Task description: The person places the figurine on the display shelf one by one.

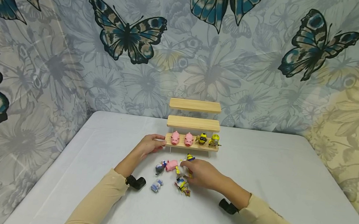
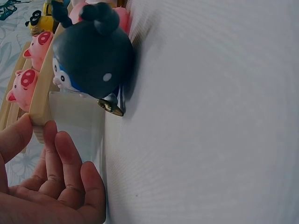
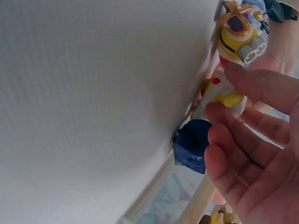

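My left hand (image 1: 151, 145) pinches the left end of the lowest shelf of a wooden stand (image 1: 195, 148), thumb on top and index finger beneath. Two pink pig figurines (image 1: 175, 138) and two yellow figurines (image 1: 214, 140) stand in a row on that shelf. In front of it, my right hand (image 1: 207, 174) holds a white figurine with yellow parts (image 3: 223, 91) between thumb and fingers. A dark blue piece (image 3: 191, 144) is close beside its fingertips. Near the hand lies a yellow goggled figurine (image 1: 182, 186); a yellow-and-blue one (image 1: 190, 157) shows just behind the fingers.
Left of the right hand lie a pink pig (image 1: 171, 165), a dark-headed figurine (image 1: 160, 167) and a light blue figurine (image 1: 157, 185). Two higher wooden shelves (image 1: 193, 123) rise behind the row. A white cloth covers the table (image 1: 273, 170), backed by butterfly-patterned fabric (image 1: 248, 96).
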### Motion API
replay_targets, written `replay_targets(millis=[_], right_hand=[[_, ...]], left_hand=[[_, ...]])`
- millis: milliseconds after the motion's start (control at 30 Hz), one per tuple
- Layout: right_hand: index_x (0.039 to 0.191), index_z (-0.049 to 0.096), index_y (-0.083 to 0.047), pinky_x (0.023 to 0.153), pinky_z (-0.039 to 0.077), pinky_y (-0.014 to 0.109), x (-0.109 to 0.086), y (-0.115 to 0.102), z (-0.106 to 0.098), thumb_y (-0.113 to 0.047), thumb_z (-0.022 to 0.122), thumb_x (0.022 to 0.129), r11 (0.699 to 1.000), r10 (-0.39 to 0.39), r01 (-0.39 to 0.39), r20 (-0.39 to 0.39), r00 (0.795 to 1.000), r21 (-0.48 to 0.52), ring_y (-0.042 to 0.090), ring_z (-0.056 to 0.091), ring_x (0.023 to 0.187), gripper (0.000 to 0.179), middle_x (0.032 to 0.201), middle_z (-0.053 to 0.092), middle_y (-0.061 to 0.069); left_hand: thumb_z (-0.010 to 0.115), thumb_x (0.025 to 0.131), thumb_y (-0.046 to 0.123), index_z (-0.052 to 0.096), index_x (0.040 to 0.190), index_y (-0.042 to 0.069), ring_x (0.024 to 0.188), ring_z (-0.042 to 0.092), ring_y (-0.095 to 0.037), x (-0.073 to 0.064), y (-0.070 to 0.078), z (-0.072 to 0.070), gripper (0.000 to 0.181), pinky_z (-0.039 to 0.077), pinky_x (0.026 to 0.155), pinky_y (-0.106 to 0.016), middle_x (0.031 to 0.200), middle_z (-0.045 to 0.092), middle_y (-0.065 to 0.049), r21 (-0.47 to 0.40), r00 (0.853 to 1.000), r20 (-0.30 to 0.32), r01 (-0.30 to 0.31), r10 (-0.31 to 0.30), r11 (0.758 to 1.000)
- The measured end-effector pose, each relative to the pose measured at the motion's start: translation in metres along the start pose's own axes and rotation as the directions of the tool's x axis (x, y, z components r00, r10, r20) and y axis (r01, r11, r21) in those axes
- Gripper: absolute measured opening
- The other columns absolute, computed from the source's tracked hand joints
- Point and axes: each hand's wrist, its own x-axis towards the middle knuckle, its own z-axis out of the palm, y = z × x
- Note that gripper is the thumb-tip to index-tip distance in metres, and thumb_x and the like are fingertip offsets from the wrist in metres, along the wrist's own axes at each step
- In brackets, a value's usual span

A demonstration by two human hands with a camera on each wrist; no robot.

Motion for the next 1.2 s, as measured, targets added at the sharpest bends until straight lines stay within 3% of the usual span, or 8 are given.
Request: replay_targets(millis=[200, 467, 767, 1000, 1200], right_hand=[[0.118, 0.062, -0.011, 0.061, 0.042, 0.022, 0.0002, -0.0002, 0.0026, -0.019, 0.078, 0.082, 0.999, -0.035, 0.034, -0.047, 0.998, -0.019, 0.006, 0.048, 0.068, 0.04, 0.078, 0.058, -0.005], [0.114, 0.067, -0.009, 0.071, 0.051, 0.028, -0.001, 0.0, 0.0039, -0.015, 0.078, 0.081, 0.997, -0.061, 0.055, -0.098, 0.993, -0.054, 0.013, 0.063, 0.083, 0.035, 0.096, 0.07, 0.002], [0.097, 0.07, -0.008, 0.065, 0.049, 0.025, 0.0006, 0.0018, 0.0021, -0.011, 0.076, 0.081, 0.998, -0.066, 0.061, -0.176, 0.982, -0.034, 0.009, 0.059, 0.072, 0.018, 0.082, 0.068, -0.001], [0.087, 0.073, -0.009, 0.066, 0.05, 0.023, -0.0002, 0.0027, 0.0022, -0.01, 0.076, 0.082, 0.991, -0.131, 0.116, -0.279, 0.951, -0.068, 0.01, 0.06, 0.074, 0.006, 0.082, 0.067, -0.001], [0.084, 0.073, -0.011, 0.069, 0.051, 0.023, 0.002, 0.0071, 0.0056, -0.008, 0.079, 0.079, 0.979, -0.196, 0.161, -0.351, 0.916, -0.128, 0.012, 0.06, 0.079, 0.007, 0.083, 0.066, -0.001]], left_hand=[[0.066, 0.093, 0.021, 0.062, 0.126, 0.008, 0.088, 0.066, -0.014, -0.0014, 0.0, -0.0006, 0.036, 0.049, 0.076, -0.027, 0.094, 0.072, -0.001, 0.004, 1.0, 0.0, -0.01, 0.01, 1.0], [0.066, 0.093, 0.021, 0.062, 0.127, 0.008, 0.087, 0.065, -0.013, -0.0002, -0.0005, -0.0006, 0.037, 0.049, 0.075, -0.026, 0.095, 0.072, -0.001, 0.004, 1.0, 0.004, -0.006, 0.006, 1.0], [0.066, 0.092, 0.02, 0.062, 0.126, 0.007, 0.081, 0.063, -0.01, 0.0002, -0.0003, -0.0015, 0.037, 0.048, 0.073, -0.026, 0.089, 0.07, 0.002, -0.002, 1.0, 0.008, -0.005, 0.005, 1.0], [0.066, 0.093, 0.02, 0.061, 0.126, 0.006, 0.079, 0.062, -0.009, 0.0001, 0.0002, -0.0018, 0.037, 0.048, 0.073, -0.026, 0.088, 0.07, 0.002, -0.001, 1.0, 0.013, -0.008, 0.008, 1.0], [0.066, 0.092, 0.021, 0.062, 0.126, 0.008, 0.08, 0.062, -0.009, 0.0006, -0.0003, -0.0012, 0.036, 0.047, 0.074, -0.026, 0.091, 0.071, 0.002, 0.0, 1.0, 0.007, -0.001, 0.001, 1.0]])
